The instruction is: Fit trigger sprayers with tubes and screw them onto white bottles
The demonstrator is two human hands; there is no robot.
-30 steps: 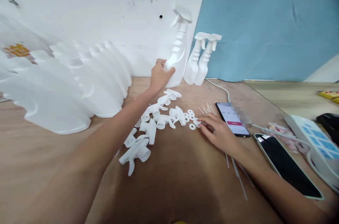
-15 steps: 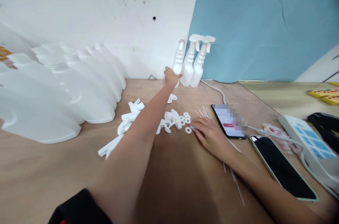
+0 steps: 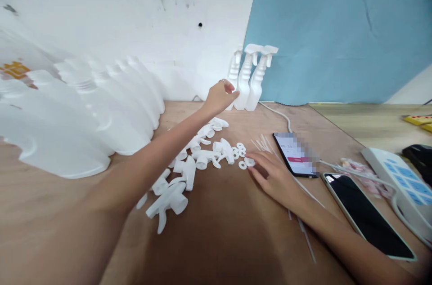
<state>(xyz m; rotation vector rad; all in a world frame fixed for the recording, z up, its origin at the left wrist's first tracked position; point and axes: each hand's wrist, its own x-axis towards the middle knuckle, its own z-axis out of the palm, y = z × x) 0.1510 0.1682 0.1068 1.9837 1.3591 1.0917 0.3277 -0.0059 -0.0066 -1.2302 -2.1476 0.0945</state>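
At the far left of the heap of trigger heads (image 3: 201, 159), we see a crowd of white bottles (image 3: 67, 127) standing upright, their necks bare; we cannot tell what is in them. Above and behind the heap, our left hand (image 3: 220, 96) is released and loosely curled in front of the left spray bottle (image 3: 233, 71); we cannot tell if they touch. That bottle stands beyond the heap, its long axis upright and its trigger head turned roughly towards us. Right beside it stand the middle spray bottle (image 3: 244, 82) and the right spray bottle (image 3: 256, 82), both upright with heads pointing right; what they hold is hidden. Just right of the heap lie white washers (image 3: 242, 165), and our right hand (image 3: 275, 175) rests there, fingertips at a small white piece (image 3: 250, 162); we cannot tell whether it is pinched. Further right of the heap are thin tubes (image 3: 308, 238), a lit phone (image 3: 293, 154), a dark phone (image 3: 367, 213), pink packets (image 3: 364, 175) and a power strip (image 3: 400, 177).
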